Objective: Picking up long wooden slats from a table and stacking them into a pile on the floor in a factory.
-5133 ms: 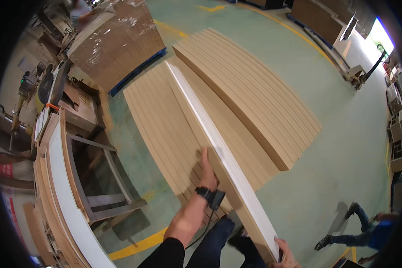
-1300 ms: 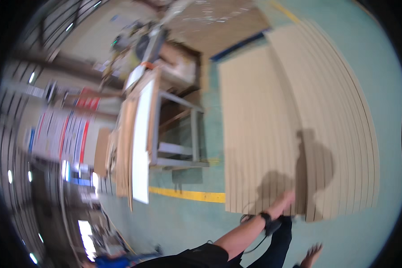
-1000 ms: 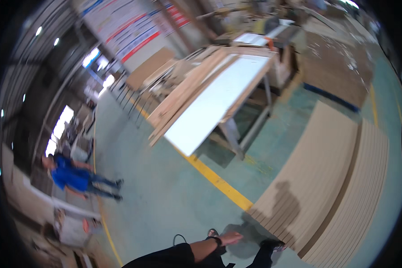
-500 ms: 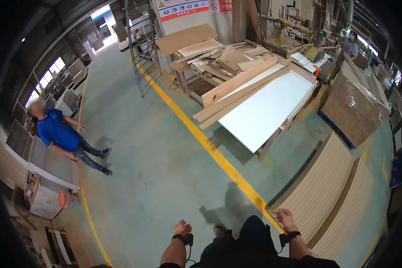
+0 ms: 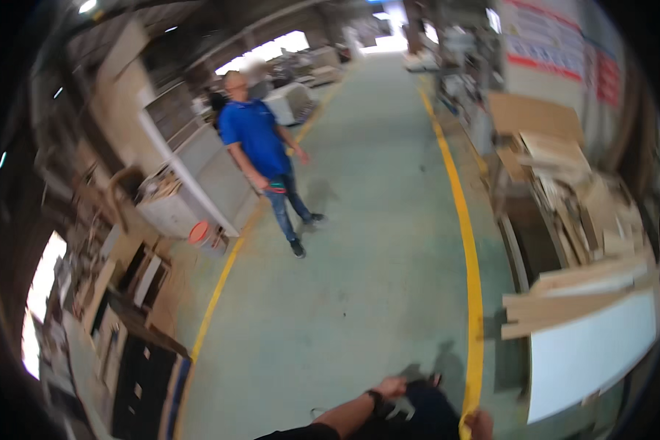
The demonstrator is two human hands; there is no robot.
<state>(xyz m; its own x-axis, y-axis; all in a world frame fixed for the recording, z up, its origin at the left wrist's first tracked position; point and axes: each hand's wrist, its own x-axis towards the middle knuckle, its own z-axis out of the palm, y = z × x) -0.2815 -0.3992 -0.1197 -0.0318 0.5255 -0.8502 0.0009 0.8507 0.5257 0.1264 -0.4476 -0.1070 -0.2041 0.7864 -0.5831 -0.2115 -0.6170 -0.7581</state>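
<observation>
My left hand [image 5: 391, 386] hangs low in front of my dark-clothed body, above the green floor, with a dark band at its wrist. Its fingers are smeared by motion, and I make out no object in it. Only part of my right hand [image 5: 479, 424] shows, at the lower edge over the yellow floor line [image 5: 462, 205]; its fingers are blurred too. Closest to the right hand is a white panel [image 5: 594, 352], which lies on a bench beside light wooden boards [image 5: 543, 312], apart from the hand.
A person in a blue shirt [image 5: 255, 139] stands ahead on the left, near a second yellow line [image 5: 224, 290]. Behind that person are a bucket with an orange rim [image 5: 207, 236] and a white box [image 5: 167, 211]. Dark panels [image 5: 143, 381] stand at lower left; stacked offcuts [image 5: 587, 198] lie right.
My view has swung left, so the aisle now runs ahead and the grooved panels at right have left the picture. My right hand has dropped toward the lower edge.
</observation>
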